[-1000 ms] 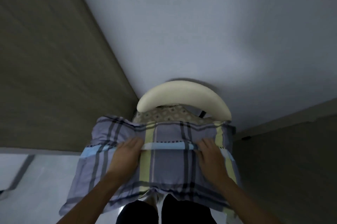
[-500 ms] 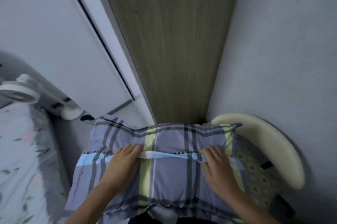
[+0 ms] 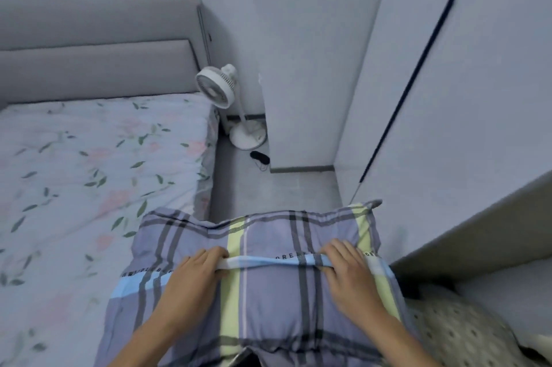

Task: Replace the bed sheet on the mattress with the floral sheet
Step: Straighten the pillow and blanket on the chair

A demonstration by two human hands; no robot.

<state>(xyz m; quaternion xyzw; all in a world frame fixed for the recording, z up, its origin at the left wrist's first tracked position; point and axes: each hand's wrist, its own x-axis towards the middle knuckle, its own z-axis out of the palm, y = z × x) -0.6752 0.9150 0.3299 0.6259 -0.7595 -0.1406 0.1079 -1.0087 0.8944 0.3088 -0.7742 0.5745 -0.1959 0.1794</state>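
Note:
A plaid pillow (image 3: 268,301) in grey-purple, yellow and light blue is carried in front of me at the bottom of the view. My left hand (image 3: 191,283) and my right hand (image 3: 349,274) each grip a bunched fold of its cover from above, fingers curled into the fabric. To the left lies the mattress, covered by the floral sheet (image 3: 89,175) with pink flowers and green leaves. The pillow's left end hangs over the bed's right edge.
A grey padded headboard (image 3: 98,47) stands behind the bed. A white pedestal fan (image 3: 221,92) stands in the corner, a dark small object (image 3: 260,157) on the floor beside it. White wardrobe doors (image 3: 448,98) fill the right. A patterned chair seat (image 3: 466,336) shows bottom right.
My view has swung left from the chair and wall to the bed. Both hands keep the same grip on the pillow, which has come away from the chair.

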